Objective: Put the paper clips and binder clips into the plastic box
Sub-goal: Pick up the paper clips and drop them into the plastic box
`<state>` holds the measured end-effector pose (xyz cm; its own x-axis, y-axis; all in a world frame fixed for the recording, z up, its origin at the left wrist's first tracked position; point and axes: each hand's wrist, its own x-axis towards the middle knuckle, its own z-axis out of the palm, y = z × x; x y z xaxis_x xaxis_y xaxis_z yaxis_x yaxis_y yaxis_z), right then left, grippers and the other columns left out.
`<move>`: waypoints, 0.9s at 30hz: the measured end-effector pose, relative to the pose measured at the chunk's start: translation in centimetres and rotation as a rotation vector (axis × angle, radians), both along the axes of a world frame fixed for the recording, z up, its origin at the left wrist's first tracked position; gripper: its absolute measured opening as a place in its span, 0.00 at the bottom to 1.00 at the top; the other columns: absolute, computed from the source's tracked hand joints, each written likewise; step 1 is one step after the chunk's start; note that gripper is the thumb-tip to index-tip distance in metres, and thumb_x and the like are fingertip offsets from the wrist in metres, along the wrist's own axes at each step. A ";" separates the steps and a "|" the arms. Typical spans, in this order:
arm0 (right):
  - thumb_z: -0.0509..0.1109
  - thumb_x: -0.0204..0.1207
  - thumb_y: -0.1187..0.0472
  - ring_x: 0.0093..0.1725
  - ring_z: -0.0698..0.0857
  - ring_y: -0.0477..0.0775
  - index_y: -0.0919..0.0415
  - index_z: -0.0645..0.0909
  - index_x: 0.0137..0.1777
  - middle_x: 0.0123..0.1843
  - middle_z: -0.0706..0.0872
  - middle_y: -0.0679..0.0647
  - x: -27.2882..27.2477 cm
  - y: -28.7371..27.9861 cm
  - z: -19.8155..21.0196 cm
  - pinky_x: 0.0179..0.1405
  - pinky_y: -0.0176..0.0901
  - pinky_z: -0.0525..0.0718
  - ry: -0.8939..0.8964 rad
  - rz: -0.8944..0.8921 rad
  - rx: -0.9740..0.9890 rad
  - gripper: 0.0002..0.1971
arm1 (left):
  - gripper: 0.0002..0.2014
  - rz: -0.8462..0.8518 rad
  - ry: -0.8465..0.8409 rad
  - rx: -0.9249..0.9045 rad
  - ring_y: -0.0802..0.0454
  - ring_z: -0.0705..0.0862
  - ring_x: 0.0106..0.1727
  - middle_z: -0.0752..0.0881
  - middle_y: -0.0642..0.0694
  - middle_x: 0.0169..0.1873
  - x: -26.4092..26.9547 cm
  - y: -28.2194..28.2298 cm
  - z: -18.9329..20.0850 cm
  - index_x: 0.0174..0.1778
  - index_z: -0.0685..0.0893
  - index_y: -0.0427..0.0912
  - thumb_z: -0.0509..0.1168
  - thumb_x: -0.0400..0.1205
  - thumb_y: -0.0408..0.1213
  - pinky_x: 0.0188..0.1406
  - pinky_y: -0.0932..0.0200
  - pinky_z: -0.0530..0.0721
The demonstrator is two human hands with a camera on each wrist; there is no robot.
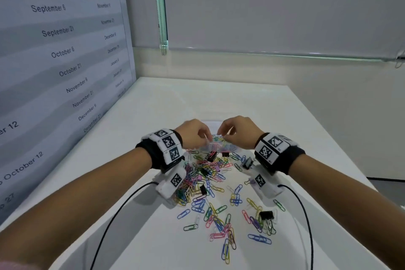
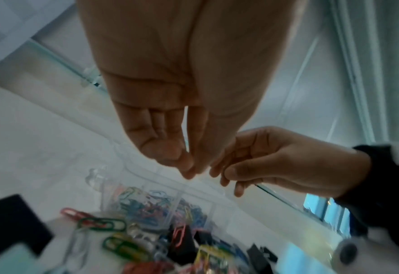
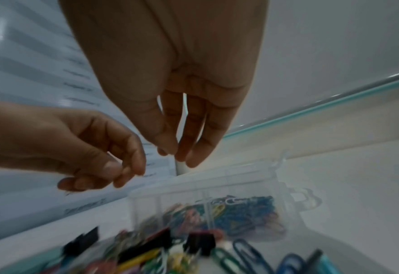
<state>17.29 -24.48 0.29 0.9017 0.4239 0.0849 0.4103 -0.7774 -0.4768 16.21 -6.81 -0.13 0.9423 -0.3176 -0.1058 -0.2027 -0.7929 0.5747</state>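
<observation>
A clear plastic box [image 1: 235, 149] with dividers stands on the white table [image 1: 219, 98] and holds several coloured paper clips. My left hand [image 1: 208, 140] and right hand [image 1: 223, 138] hover just above it, fingertips pointing down and almost meeting. In the left wrist view the left hand [image 2: 189, 171] has its fingertips bunched with no clip seen between them. Seen from the right wrist, the right hand [image 3: 177, 156] hangs with fingers straight down over the box rim [image 3: 194, 182], holding nothing. Loose paper clips [image 1: 203, 176] and black binder clips [image 1: 266, 215] lie in front of the box.
A wall chart with dates [image 1: 54, 50] rises along the table's left side. Black cables [image 1: 122, 204] run from both wrist bands toward me. The clip scatter reaches toward the near edge. Bare table [image 1: 241, 98] stretches behind the box.
</observation>
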 end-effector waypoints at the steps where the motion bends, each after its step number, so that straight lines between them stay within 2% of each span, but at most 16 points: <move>1: 0.67 0.71 0.70 0.39 0.80 0.45 0.60 0.88 0.47 0.48 0.90 0.56 -0.5 0.0 -0.1 0.35 0.23 0.74 -0.007 0.029 -0.031 0.10 | 0.09 -0.055 0.002 0.089 0.54 0.81 0.39 0.86 0.45 0.42 -0.5 0.0 0.0 0.52 0.87 0.40 0.67 0.78 0.33 0.39 0.61 0.80; 3: 0.70 0.71 0.68 0.38 0.80 0.45 0.61 0.87 0.47 0.48 0.90 0.55 -1.2 -0.1 -0.6 0.35 0.26 0.74 0.010 0.088 -0.139 0.07 | 0.09 -0.145 0.022 0.223 0.53 0.82 0.46 0.88 0.45 0.48 -1.5 0.0 -0.3 0.53 0.87 0.42 0.68 0.78 0.35 0.47 0.60 0.79; 5: 0.72 0.70 0.65 0.40 0.80 0.45 0.61 0.87 0.51 0.51 0.90 0.55 -1.6 -0.1 -1.3 0.40 0.32 0.74 0.048 0.118 -0.263 0.09 | 0.12 -0.203 0.024 0.322 0.49 0.83 0.53 0.87 0.43 0.55 -2.2 -0.4 -0.6 0.58 0.86 0.41 0.68 0.78 0.37 0.51 0.59 0.78; 8: 0.76 0.68 0.60 0.48 0.82 0.51 0.58 0.83 0.60 0.56 0.86 0.55 -1.9 0.2 -2.3 0.47 0.38 0.76 0.099 0.152 -0.415 0.19 | 0.19 -0.229 0.006 0.420 0.45 0.81 0.62 0.83 0.41 0.61 -2.6 -1.0 -1.3 0.66 0.81 0.39 0.68 0.79 0.39 0.57 0.57 0.78; 11: 0.78 0.66 0.56 0.57 0.80 0.58 0.57 0.78 0.66 0.59 0.80 0.57 -2.0 0.5 -2.8 0.54 0.45 0.76 0.111 0.182 -0.500 0.27 | 0.29 -0.254 0.037 0.466 0.42 0.79 0.63 0.79 0.39 0.64 -2.6 -1.4 -1.6 0.71 0.75 0.40 0.73 0.74 0.41 0.60 0.52 0.78; 13: 0.79 0.65 0.54 0.57 0.79 0.58 0.59 0.77 0.66 0.60 0.78 0.58 -2.1 0.4 -2.9 0.54 0.46 0.76 0.124 0.183 -0.510 0.29 | 0.37 -0.278 0.079 0.503 0.42 0.76 0.66 0.74 0.40 0.67 -2.7 -1.3 -1.5 0.74 0.70 0.43 0.77 0.70 0.43 0.63 0.50 0.79; 15: 0.79 0.65 0.53 0.54 0.78 0.56 0.59 0.78 0.64 0.57 0.79 0.57 -2.2 0.3 -3.0 0.52 0.45 0.76 0.141 0.183 -0.508 0.27 | 0.43 -0.293 0.127 0.535 0.42 0.73 0.69 0.67 0.41 0.70 -2.8 -1.1 -1.5 0.77 0.65 0.47 0.78 0.68 0.44 0.67 0.47 0.77; 18: 0.79 0.65 0.55 0.46 0.76 0.51 0.59 0.82 0.55 0.48 0.78 0.52 -2.3 -0.1 -3.0 0.44 0.41 0.73 0.158 0.184 -0.456 0.19 | 0.47 -0.301 0.160 0.540 0.42 0.71 0.72 0.63 0.43 0.73 -3.1 -0.7 -1.5 0.78 0.61 0.51 0.80 0.66 0.45 0.69 0.44 0.76; 20: 0.78 0.66 0.58 0.43 0.78 0.51 0.60 0.84 0.48 0.44 0.81 0.52 -2.4 -0.3 -3.1 0.42 0.40 0.74 0.156 0.193 -0.408 0.12 | 0.46 -0.295 0.169 0.510 0.43 0.70 0.72 0.64 0.44 0.72 -3.2 -0.6 -1.4 0.78 0.62 0.51 0.78 0.67 0.49 0.70 0.47 0.75; 23: 0.76 0.66 0.64 0.40 0.80 0.49 0.61 0.86 0.43 0.45 0.89 0.56 -2.5 -0.5 -3.2 0.43 0.40 0.80 0.141 0.195 -0.363 0.06 | 0.36 -0.264 0.142 0.441 0.45 0.73 0.69 0.71 0.42 0.69 -3.2 -0.8 -1.1 0.74 0.69 0.45 0.71 0.73 0.54 0.66 0.52 0.75; 25: 0.75 0.67 0.66 0.37 0.81 0.46 0.62 0.87 0.42 0.44 0.90 0.55 -2.4 -0.6 -3.0 0.41 0.35 0.80 0.137 0.191 -0.350 0.04 | 0.28 -0.231 0.105 0.406 0.43 0.78 0.64 0.77 0.40 0.66 -3.1 -0.9 -1.1 0.71 0.74 0.42 0.65 0.79 0.54 0.62 0.52 0.77; 27: 0.75 0.67 0.67 0.29 0.81 0.38 0.62 0.88 0.40 0.38 0.90 0.52 -2.2 -0.8 -2.5 0.33 0.28 0.78 0.159 0.172 -0.298 0.03 | 0.25 -0.222 0.084 0.429 0.42 0.79 0.62 0.77 0.38 0.66 -3.0 -1.1 -1.4 0.71 0.73 0.42 0.62 0.82 0.51 0.59 0.53 0.77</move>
<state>15.13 -25.31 -2.21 0.8072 0.5554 -0.2000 0.4860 -0.8176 -0.3088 13.19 -7.90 -1.49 0.8395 -0.4206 -0.3439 -0.3605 -0.9048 0.2267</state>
